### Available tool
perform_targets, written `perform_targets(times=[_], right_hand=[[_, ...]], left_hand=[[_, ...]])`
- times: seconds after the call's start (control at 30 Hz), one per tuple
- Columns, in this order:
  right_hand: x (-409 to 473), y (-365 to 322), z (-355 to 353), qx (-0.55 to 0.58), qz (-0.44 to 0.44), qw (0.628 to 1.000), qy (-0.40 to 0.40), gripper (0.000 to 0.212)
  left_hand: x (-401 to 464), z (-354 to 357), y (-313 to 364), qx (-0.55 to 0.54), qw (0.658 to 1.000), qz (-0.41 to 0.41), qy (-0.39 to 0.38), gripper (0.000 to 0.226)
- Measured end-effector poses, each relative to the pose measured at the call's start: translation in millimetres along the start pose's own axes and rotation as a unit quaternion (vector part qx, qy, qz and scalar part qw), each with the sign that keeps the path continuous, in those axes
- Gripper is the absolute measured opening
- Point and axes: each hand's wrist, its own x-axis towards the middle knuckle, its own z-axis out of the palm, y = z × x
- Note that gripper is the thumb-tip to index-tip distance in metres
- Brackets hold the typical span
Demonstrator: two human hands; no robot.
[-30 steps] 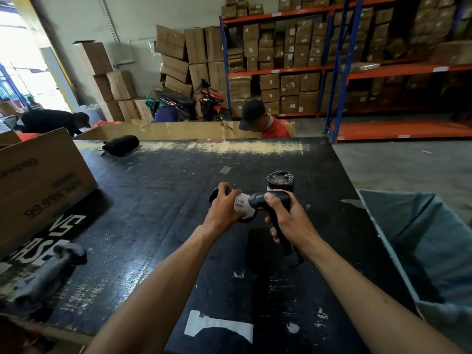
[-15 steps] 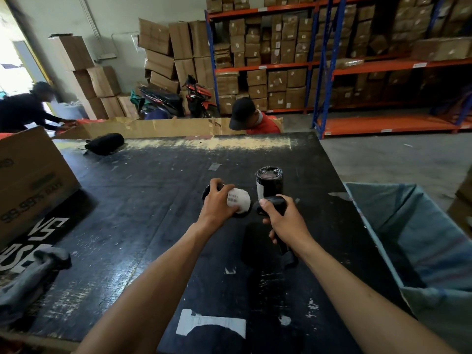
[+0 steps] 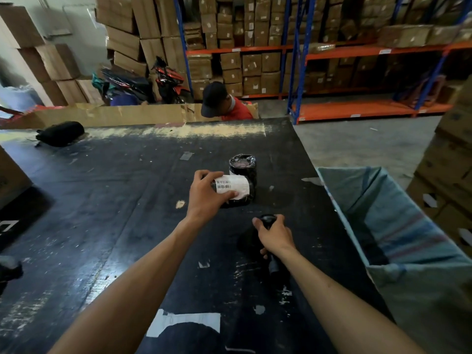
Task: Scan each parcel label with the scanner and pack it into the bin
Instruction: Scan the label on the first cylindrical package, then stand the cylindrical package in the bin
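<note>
Left hand: my left hand [image 3: 207,194] grips a black-wrapped parcel [image 3: 238,191], fingers curled over its top and the thumb pressed on its near side.
Parcel in my left hand: it lies on its side, low over the black table [image 3: 122,200]; I cannot tell whether it touches the surface.
Label: a white label [image 3: 233,186] wraps the parcel and faces up toward me, with 2 rows of barcode showing just past my thumb.
Right hand: my right hand [image 3: 274,236] is clenched round the black scanner [image 3: 268,222], nearer to me than the parcel and a little to its right.
Scanner: its rounded head sticks out above my fingers; the handle runs down under my palm toward my wrist. It is apart from the label.
Second parcel: 1 more black-wrapped parcel [image 3: 242,164] stands upright on the table just behind the one I hold, its crinkled shiny top up. The 2 look to be touching or nearly so.
Bin: the bin [image 3: 378,200] sits at the right edge of the table, lined with a grey-blue sack, its mouth open.
Far left of table: a black pouch [image 3: 61,132] lies near the back edge.
Near edge of table: a strip of white tape [image 3: 189,323] is stuck to the surface between my forearms.
Behind the table: a person in a dark cap [image 3: 213,98] and red top bends down, in front of orange and blue shelves [image 3: 357,51] stacked with cardboard boxes.
</note>
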Motion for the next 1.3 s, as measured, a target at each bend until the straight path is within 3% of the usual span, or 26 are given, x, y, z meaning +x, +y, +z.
perform_targets(times=[0.07, 0.13, 0.2, 0.33, 0.43, 0.53, 0.63, 0.8, 0.87, 1.0, 1.07, 1.13, 1.3], right_hand=[[2, -1, -7, -0.106, -0.011, 0.994, 0.026, 0.092], [3, -2, -19, -0.123, -0.054, 0.987, 0.091, 0.095], [4, -5, -36, -0.034, -0.107, 0.987, 0.113, 0.090], [9, -10, -74, 0.195, -0.141, 0.969, 0.058, 0.086], [19, -6, -94, 0.266, -0.148, 0.951, 0.057, 0.098], [36, 7, -119, 0.316, -0.158, 0.932, 0.079, 0.109], [61, 23, -154, 0.350, -0.156, 0.918, 0.103, 0.109], [107, 55, -217, 0.291, -0.125, 0.931, 0.181, 0.125], [130, 77, -238, 0.248, -0.105, 0.942, 0.199, 0.120], [176, 129, -261, 0.205, -0.090, 0.952, 0.207, 0.105], [198, 156, -267, 0.174, -0.072, 0.964, 0.191, 0.097], [218, 184, -270, 0.134, -0.053, 0.975, 0.169, 0.092], [265, 238, -263, 0.084, -0.004, 0.987, 0.136, 0.090]], left_hand=[[2, 7, 8, -0.012, 1.000, 0.000, -0.007, 0.063], [5, 17, 18, -0.029, 0.999, 0.003, -0.014, 0.063], [9, 30, 28, -0.062, 0.998, -0.006, -0.013, 0.062], [17, 71, 57, -0.141, 0.985, -0.103, -0.003, 0.061], [19, 112, 87, -0.250, 0.948, -0.193, -0.029, 0.050], [20, 153, 117, -0.328, 0.920, -0.201, -0.071, 0.035], [24, 187, 143, -0.398, 0.866, -0.264, -0.148, 0.051], [33, 236, 167, -0.419, 0.813, -0.293, -0.280, 0.071], [38, 263, 174, -0.386, 0.824, -0.291, -0.294, 0.073], [39, 323, 166, -0.167, 0.934, -0.225, -0.222, 0.063], [38, 352, 151, -0.052, 0.964, -0.162, -0.204, 0.056], [41, 379, 135, 0.061, 0.963, -0.115, -0.237, 0.056], [48, 420, 105, 0.259, 0.922, -0.041, -0.287, 0.076]])
